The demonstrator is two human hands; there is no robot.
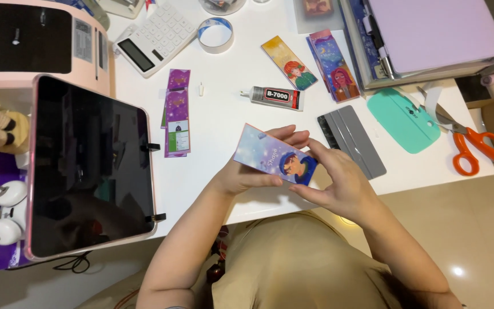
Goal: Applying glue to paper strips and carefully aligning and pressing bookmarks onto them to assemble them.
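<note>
Blue illustrated bookmark (275,155) pinched between left hand (247,174) and right hand (341,186), both closed on its edges. Glue tube (277,97) lies far, grey scraper (351,140) right.

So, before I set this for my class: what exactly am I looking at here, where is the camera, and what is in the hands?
There is no machine here, only a person at a white desk. The single picture comes from a camera on the person's head, looking down. The left hand and right hand together hold an illustrated bookmark above the desk edge. On the desk lie more bookmarks, a glue tube, a calculator, a tape roll, a grey scraper, a green scraper, orange scissors and a dark tablet.
</note>
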